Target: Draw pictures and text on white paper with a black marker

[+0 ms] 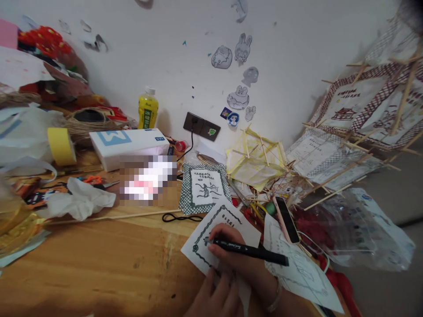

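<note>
My right hand grips a black marker pen, its tip down on a white sheet that lies at a slant on the table. Dark green wavy border lines and some small characters are drawn on this sheet. Below it, my left hand rests with fingers stretched out over the sheet's lower edge, close under the right hand. Just behind lies a finished-looking drawing with a green checkered border. To the right, another drawn sheet sits partly under a pink-edged phone.
The wooden table holds a white box, a yellow drink bottle, yellow tape, crumpled tissue and a blurred-out bright area. Stick-and-paper lanterns stand behind. Clear plastic bags lie at right.
</note>
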`<act>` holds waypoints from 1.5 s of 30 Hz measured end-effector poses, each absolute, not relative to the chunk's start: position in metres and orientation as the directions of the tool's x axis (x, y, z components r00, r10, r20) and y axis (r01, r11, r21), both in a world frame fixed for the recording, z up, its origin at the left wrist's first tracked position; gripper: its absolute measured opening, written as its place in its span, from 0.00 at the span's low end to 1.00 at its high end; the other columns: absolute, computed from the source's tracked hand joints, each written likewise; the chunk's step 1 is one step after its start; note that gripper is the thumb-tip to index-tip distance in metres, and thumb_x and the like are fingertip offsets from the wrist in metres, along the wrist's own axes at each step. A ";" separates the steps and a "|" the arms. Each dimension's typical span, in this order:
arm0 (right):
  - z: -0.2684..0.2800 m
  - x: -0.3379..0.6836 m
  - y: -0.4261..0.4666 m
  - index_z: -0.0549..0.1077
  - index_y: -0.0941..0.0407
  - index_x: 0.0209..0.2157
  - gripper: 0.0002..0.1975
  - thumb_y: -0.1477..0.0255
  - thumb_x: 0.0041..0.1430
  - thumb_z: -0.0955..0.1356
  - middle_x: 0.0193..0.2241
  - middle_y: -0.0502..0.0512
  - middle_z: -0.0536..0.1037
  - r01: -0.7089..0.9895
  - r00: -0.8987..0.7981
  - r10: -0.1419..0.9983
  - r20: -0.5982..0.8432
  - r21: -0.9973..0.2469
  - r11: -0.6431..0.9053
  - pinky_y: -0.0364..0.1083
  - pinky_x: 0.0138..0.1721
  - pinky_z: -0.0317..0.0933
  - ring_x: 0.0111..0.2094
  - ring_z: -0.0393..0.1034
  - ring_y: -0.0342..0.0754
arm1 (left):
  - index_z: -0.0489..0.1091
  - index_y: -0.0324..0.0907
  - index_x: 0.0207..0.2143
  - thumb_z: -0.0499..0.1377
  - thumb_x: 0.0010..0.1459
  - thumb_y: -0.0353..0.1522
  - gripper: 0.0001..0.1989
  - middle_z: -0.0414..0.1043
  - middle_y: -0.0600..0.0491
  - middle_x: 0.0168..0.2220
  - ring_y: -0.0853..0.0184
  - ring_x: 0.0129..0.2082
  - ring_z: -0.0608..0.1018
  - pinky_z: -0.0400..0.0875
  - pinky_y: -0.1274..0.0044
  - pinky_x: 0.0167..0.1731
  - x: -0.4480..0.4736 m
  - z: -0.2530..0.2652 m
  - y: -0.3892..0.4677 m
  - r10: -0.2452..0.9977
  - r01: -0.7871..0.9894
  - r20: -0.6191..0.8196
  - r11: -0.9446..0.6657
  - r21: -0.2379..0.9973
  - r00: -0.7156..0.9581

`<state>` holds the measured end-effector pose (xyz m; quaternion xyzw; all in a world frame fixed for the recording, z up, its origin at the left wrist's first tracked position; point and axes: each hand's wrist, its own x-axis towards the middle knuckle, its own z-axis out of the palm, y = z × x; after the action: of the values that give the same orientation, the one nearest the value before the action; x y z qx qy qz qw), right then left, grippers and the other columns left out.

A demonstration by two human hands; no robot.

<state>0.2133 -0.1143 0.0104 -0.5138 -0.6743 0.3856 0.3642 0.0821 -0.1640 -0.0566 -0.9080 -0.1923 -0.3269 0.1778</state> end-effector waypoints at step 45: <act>0.012 0.213 -0.106 0.74 0.54 0.24 0.11 0.63 0.55 0.68 0.22 0.49 0.73 0.449 -0.422 0.879 0.223 -0.790 0.417 0.45 0.33 0.62 0.28 0.68 0.46 | 0.71 0.42 0.49 0.50 0.66 0.35 0.14 0.74 0.44 0.46 0.54 0.48 0.71 0.62 0.60 0.47 0.074 -0.060 -0.167 0.413 0.520 0.485 -0.848 -0.105 0.771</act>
<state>0.2129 -0.1063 0.0116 -0.4277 -0.7761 0.3297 0.3255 0.0743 -0.1674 -0.0600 -0.9337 -0.2496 -0.2282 0.1172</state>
